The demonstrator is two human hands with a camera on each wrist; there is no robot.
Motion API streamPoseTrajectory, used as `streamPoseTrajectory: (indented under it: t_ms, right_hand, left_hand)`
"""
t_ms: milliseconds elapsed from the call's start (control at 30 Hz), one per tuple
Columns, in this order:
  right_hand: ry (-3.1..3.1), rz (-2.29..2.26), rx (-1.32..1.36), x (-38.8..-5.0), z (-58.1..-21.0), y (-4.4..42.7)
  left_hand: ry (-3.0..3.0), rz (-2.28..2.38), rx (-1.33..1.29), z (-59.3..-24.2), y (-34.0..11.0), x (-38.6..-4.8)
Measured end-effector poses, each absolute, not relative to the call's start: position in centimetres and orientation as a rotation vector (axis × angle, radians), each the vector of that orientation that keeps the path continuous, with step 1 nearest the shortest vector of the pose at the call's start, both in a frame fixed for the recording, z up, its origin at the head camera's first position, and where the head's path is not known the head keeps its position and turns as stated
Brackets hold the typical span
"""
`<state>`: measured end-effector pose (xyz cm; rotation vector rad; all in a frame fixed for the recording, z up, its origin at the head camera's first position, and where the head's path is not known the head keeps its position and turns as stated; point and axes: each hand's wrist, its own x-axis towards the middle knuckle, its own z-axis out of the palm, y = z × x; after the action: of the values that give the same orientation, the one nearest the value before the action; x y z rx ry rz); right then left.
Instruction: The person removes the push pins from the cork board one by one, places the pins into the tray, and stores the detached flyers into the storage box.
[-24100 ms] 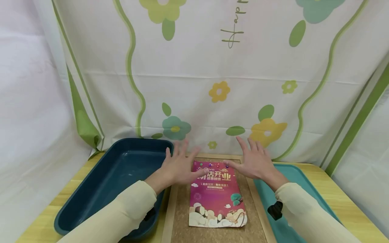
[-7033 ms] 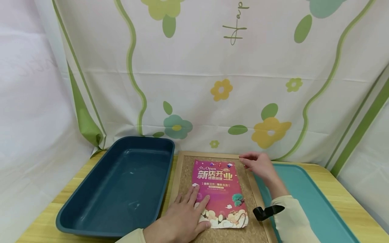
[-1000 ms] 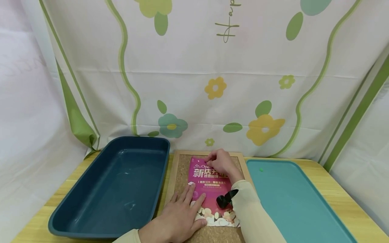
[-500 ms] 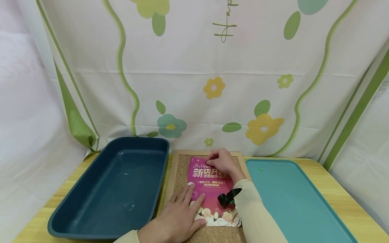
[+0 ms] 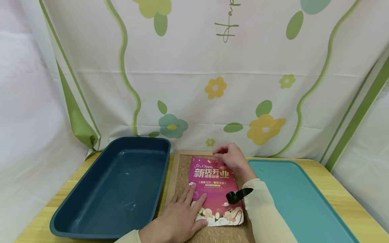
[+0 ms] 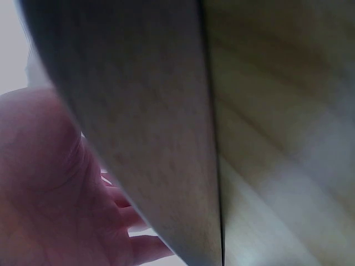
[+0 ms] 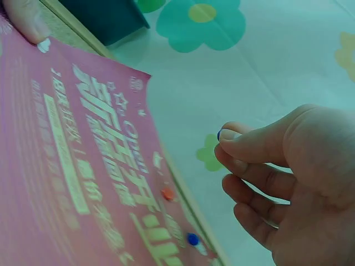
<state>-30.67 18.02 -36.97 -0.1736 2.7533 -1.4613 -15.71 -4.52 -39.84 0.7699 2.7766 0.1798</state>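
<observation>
Yellowish wood-grain table (image 5: 332, 189), one deep dark-blue tub (image 5: 115, 195) at left, one wood-framed cork board (image 5: 217, 236) at centre, one shallow teal tray (image 5: 294, 199) at right

"Open" & "新店开业" w/ smaller Chinese lines on pink poster (image 5: 215, 191); "Hap", sideways, on bkgd cloth (image 5: 182, 54)

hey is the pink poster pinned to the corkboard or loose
Partly pinned: a red pin and a blue pin stand in the poster near its top edge; the top-left corner shows no pin.
</observation>
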Motion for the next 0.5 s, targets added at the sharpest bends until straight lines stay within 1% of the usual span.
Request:
streamPoseTrajectory:
  t_ms: [167,500]
  right_hand:
    - [2.834,-1.379,-0.275,-30.3,-36.7,19.6]
    - [2.855,-1.392,-0.280,-29.6,-36.8,23.1]
  left_hand:
    - [2.783,0.184,0.767,-39.9,-4.6,-15.7]
    - [2.779,0.168,0.751,-39.9,-4.4,-15.7]
